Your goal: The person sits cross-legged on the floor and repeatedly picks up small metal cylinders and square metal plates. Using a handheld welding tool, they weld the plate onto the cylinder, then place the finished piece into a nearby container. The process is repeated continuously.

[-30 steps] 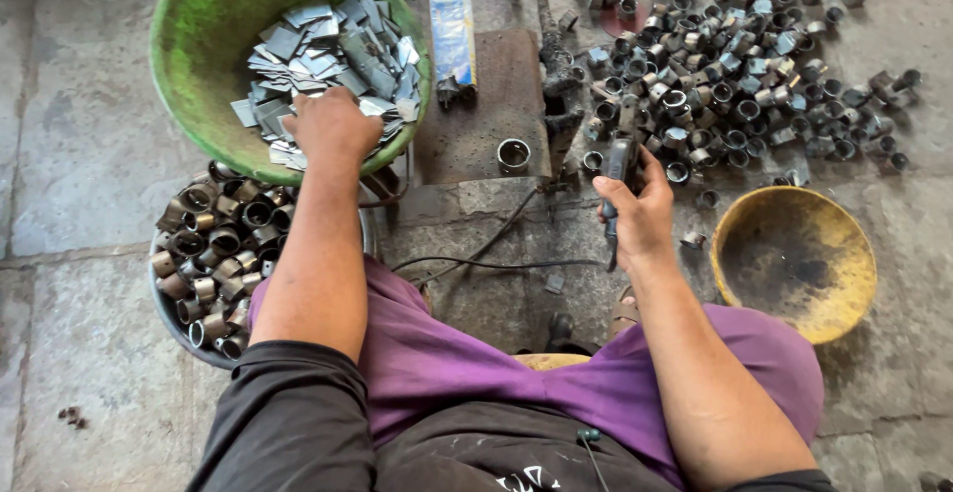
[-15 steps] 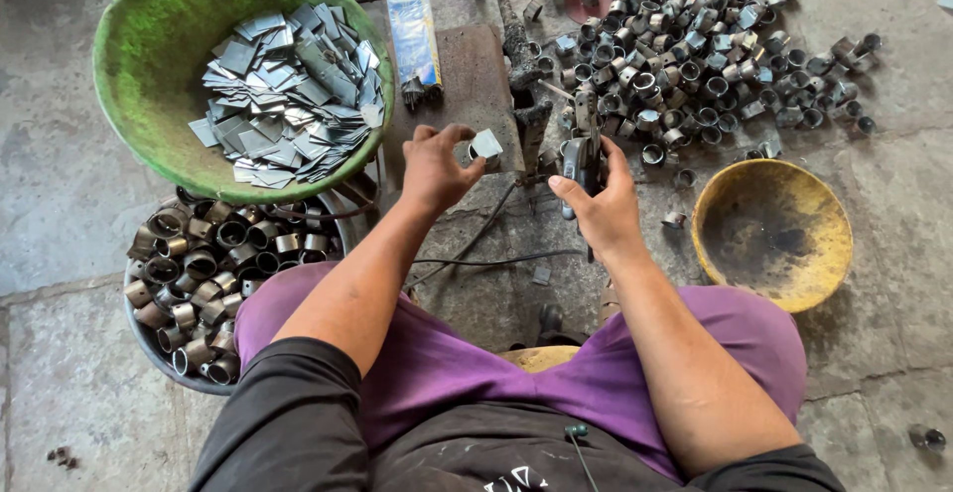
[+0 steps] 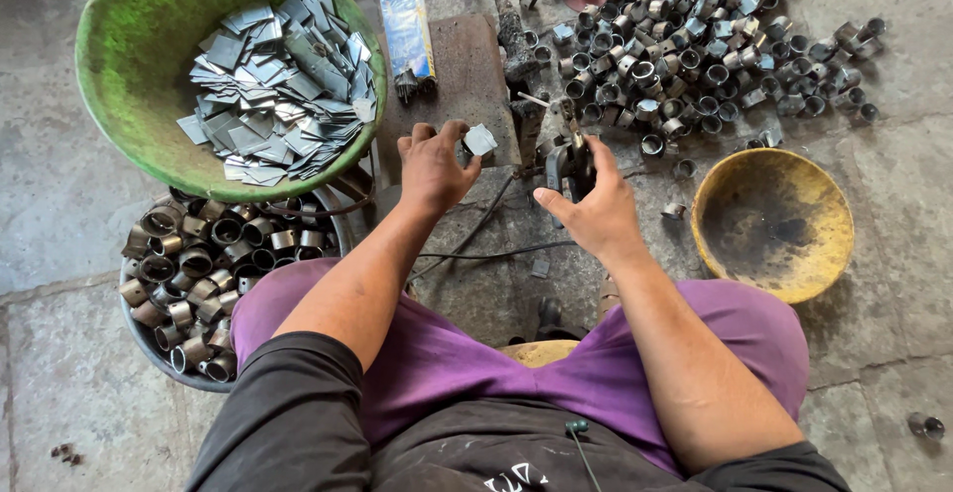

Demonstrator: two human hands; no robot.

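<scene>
Left hand (image 3: 433,166) moved from green basin (image 3: 119,75) to block, pinching small metal plate (image 3: 480,140), right hand (image 3: 593,209) still clasping dark tool (image 3: 568,164)

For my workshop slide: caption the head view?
Left hand holds a metal square; right hand grips a dark tool.

Three bowls are sitting on the floor: one green bowl (image 3: 129,75) of flat metal squares too many to count, one grey bowl (image 3: 149,338) of metal rings, one empty yellow bowl (image 3: 824,254). Two hands are showing.
</scene>
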